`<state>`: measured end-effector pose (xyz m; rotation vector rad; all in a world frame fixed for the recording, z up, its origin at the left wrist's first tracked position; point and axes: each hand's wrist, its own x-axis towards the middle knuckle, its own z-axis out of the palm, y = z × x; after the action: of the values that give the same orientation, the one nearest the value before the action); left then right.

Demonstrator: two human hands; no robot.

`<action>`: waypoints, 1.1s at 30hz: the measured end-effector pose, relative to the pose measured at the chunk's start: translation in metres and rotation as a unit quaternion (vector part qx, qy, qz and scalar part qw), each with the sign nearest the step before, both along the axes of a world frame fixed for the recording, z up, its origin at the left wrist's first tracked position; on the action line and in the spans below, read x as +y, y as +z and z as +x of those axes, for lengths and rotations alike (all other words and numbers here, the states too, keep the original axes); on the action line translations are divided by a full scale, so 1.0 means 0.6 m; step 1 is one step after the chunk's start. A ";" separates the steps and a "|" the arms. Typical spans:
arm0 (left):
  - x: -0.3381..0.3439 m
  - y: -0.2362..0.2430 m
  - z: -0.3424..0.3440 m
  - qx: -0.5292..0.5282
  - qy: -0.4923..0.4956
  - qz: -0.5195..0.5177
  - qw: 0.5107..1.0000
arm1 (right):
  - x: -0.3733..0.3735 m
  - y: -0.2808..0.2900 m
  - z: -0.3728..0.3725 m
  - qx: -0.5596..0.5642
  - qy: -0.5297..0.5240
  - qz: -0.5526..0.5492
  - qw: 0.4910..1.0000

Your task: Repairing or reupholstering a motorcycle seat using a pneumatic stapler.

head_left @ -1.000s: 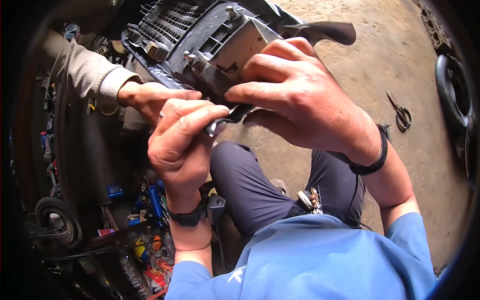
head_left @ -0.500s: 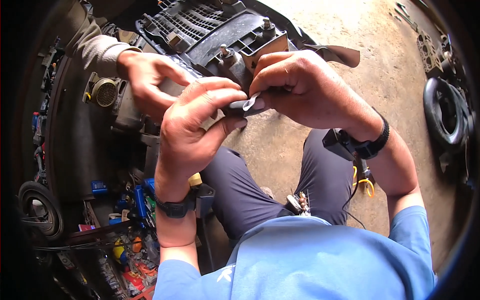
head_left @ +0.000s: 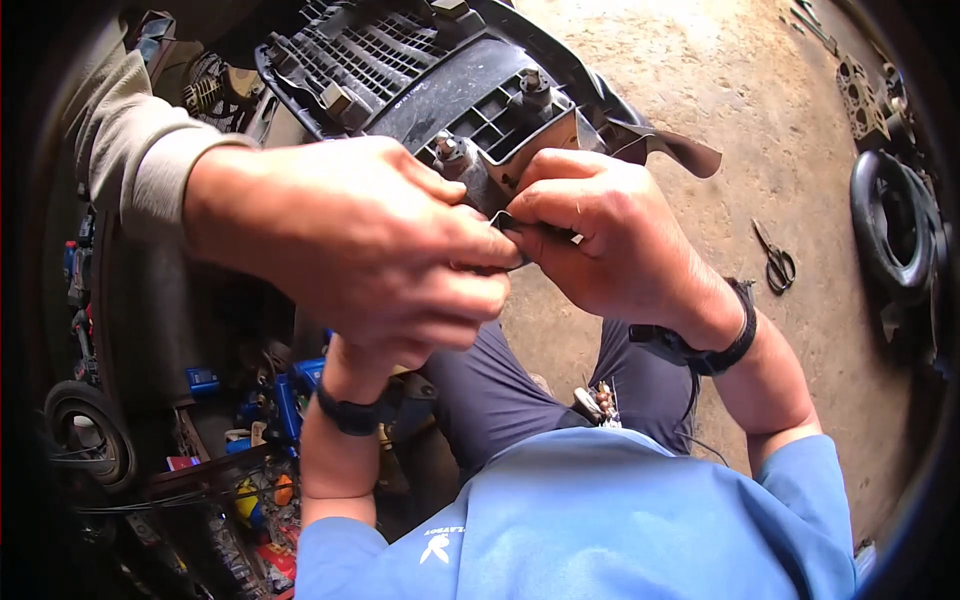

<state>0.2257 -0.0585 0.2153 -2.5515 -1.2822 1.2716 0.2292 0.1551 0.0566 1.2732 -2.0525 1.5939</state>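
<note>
Black, with a thin pale edge that catches the light, a small strip is pinched in the right hand, its thumb and fingers closed on it. The strip looks bent, and sits just in front of a black plastic part; whether the two touch cannot be told. That part is dusty and scuffed, with a grille at its far end, ribs, two stubby metal-tipped posts and a tan plate near the hands.

At lower left, a rack with a brown rail holds a loose jumble of yellow, orange and red pieces among pale scraps. Blue tools lie just above the rail, and a small wheel stands to its left.

Another person's hand, slightly blurred, reaches in from the left out of a beige sleeve. It covers most of the left hand, so how far open that is, and what it grips, cannot be told. The fingers also hide much of the strip. Scissors lie on the floor at right; the dark rim crops the plastic part at the top.
</note>
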 end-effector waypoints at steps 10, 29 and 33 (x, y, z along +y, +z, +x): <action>-0.042 -0.037 -0.031 -0.357 0.248 0.087 0.896 | -0.023 0.019 0.028 0.033 -0.093 0.076 0.992; -0.074 -0.170 0.042 -0.305 0.456 0.419 0.723 | -0.013 0.026 0.045 0.057 -0.137 0.119 0.982; -0.042 -0.169 0.040 -0.375 0.436 0.464 0.674 | -0.005 0.023 0.046 0.104 -0.154 0.103 0.977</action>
<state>0.2499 -0.0839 0.1140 -1.5808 -2.5041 -0.6665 0.2566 0.1520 0.0707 1.0645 -2.1933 1.0914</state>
